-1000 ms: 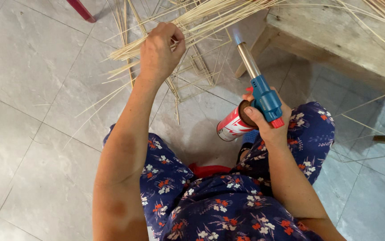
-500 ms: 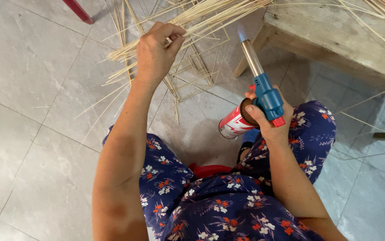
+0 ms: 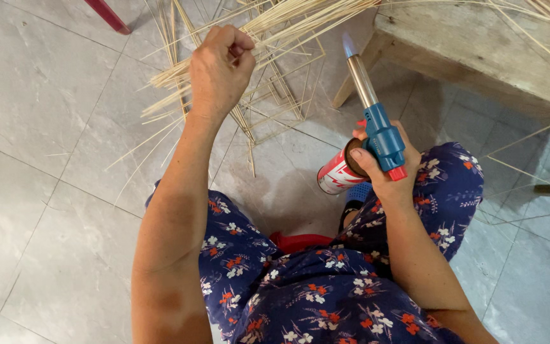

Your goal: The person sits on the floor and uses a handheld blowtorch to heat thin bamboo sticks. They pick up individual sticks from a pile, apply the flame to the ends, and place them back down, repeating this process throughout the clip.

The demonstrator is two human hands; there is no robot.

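Note:
My left hand [image 3: 219,70] is raised and closed around a bundle of thin pale bamboo sticks [image 3: 288,19] that fans out to both sides. My right hand [image 3: 383,169] grips a gas torch [image 3: 377,124] with a blue head, a metal nozzle and a red and white canister. The nozzle points up toward the sticks, and a small blue flame [image 3: 349,44] burns at its tip, just below the bundle. I am seated, with a dark blue flowered garment over my knees.
A rough wooden bench [image 3: 479,48] stands at the upper right with more sticks over it. Loose sticks and a stick frame [image 3: 275,108] lie on the grey tiled floor [image 3: 45,159]. A red leg [image 3: 106,14] shows at the top left.
The torch has tilted slightly and its tip has come a little closer to the bundle. My left hand has turned its grip on the sticks a little.

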